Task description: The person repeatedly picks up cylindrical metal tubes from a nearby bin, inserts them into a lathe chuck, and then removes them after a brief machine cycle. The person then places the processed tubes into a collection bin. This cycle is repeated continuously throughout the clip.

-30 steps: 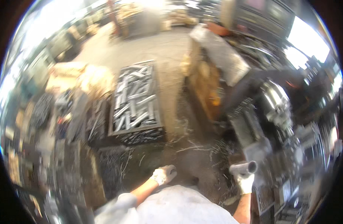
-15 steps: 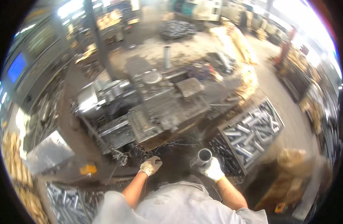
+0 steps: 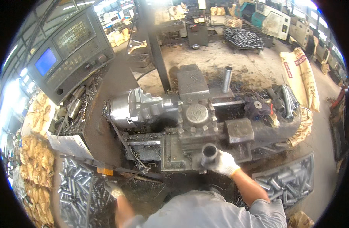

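In my right hand (image 3: pixel 227 163), gloved in white, is a short metal tube (image 3: pixel 210 152), its open end facing up. The tube stands over the front of the lathe carriage (image 3: pixel 170 152); whether it touches the carriage I cannot tell. My left hand (image 3: pixel 114 189), also gloved, is low at the left, beside a bin of cut metal tubes (image 3: pixel 73 186). Its fingers are blurred. Ahead of me the lathe's chuck (image 3: pixel 123 110) is on the left, and the square tool post (image 3: pixel 197 114) is in the middle. A taller tube (image 3: pixel 227 79) stands upright behind the tool post.
A control panel (image 3: pixel 73 49) with a blue screen rises at the left. Another bin of metal tubes (image 3: pixel 288 180) stands at the right. Brown sacks (image 3: pixel 35 155) line the left side. Beyond the lathe are a steel post (image 3: pixel 157 49) and a heaped cart (image 3: pixel 243 38).
My view has turned left and come closer to the lathe. The tube in my right hand is now over the carriage front. My left hand has moved left, towards the lower-left bin.
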### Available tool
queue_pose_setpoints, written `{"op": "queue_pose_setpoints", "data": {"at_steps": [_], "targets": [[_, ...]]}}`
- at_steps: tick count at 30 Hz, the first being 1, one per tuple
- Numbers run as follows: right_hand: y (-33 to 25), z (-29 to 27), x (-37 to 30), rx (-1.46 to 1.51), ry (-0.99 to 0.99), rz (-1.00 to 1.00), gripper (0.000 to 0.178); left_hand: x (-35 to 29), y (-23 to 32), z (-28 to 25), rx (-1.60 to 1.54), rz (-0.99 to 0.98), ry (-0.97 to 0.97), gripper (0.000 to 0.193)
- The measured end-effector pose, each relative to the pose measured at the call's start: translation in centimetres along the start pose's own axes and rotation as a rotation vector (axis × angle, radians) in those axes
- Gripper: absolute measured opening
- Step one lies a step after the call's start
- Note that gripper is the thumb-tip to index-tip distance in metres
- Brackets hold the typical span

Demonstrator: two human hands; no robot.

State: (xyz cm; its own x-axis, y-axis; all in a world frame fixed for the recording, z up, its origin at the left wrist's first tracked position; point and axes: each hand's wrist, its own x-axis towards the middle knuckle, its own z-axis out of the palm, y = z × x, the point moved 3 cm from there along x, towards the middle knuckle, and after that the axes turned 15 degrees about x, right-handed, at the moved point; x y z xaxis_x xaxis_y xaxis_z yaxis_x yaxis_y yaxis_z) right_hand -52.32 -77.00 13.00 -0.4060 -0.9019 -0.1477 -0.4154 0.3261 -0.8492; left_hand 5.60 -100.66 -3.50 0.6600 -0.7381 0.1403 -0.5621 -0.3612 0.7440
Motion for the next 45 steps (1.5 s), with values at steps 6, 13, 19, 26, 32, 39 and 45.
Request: {"op": "queue_pose_setpoints", "data": {"at_steps": [6,13,19,26,32,39,45], "targets": [[-1.6,-10.7,3.9,-0.028,-0.297,-0.248,0.050,3.7,-0.8,0.2,0.277,0.188,0.011,0.054],[-11.1,-16.8,11.8,0.047,-0.242,-0.521,0.036,1.3,0.4,3.8,-0.690,-0.381,-0.514,0.035],[-16.2,-5.7,31.4,-0.380,-0.389,-0.624,0.041,-11.1,27.4,8.1,0.297,1.102,-0.041,0.093],[-12.5,-6.2,41.7,-0.816,-0.415,-0.340,0.037,-5.8,42.8,11.2,0.449,1.491,0.077,0.102],[-17.3,-13.1,40.8,-0.825,0.231,-0.332,0.043,-4.8,49.4,9.8,0.654,1.587,-0.295,0.116],[-16.9,2.5,35.8,-0.773,-0.695,-0.418,0.063,-4.4,50.9,10.8,0.454,1.367,-0.224,0.092],[-13.8,3.4,38.9,-0.439,-1.060,0.153,0.055,-3.6,48.0,11.1,0.262,1.382,-0.057,0.076]]}}
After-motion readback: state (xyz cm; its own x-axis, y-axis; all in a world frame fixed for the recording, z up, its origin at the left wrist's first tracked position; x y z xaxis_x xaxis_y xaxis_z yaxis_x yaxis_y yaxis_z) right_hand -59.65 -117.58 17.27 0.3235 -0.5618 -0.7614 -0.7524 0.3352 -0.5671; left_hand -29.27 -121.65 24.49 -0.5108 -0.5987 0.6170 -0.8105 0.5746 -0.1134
